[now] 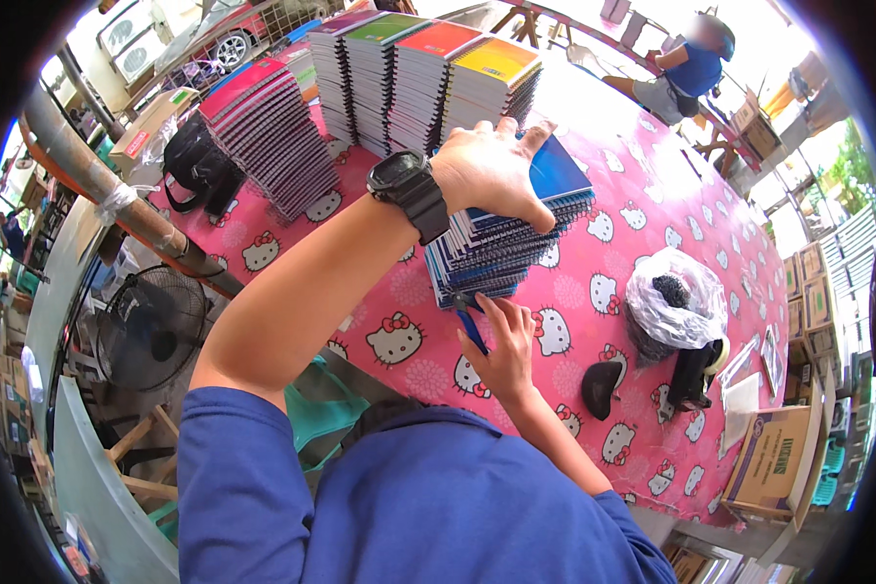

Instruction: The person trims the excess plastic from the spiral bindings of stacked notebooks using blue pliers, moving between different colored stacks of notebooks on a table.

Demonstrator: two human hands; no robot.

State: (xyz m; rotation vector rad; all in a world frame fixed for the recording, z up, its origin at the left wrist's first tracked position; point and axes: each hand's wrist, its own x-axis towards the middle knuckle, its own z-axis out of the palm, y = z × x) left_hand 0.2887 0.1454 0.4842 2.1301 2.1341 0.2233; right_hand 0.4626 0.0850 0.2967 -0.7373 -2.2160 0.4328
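Observation:
A leaning stack of blue spiral notebooks (496,255) stands in front of me on the table. My left hand (494,177), with a black watch at the wrist, lies spread over the top of it, thumb down along the right side. Low at the stack's near end, my right hand (506,348) grips small blue-handled pliers (472,331). Their dark tip is against the spiral binding of the lower notebooks; I cannot make out exactly what it touches.
Taller notebook stacks stand behind: pink (271,146), purple, green, red and yellow (492,66). Right are a plastic bag (696,304), a dark rounded object (602,389) and a cardboard box (771,457). A fan (151,326) stands left; a person (689,70) sits far right.

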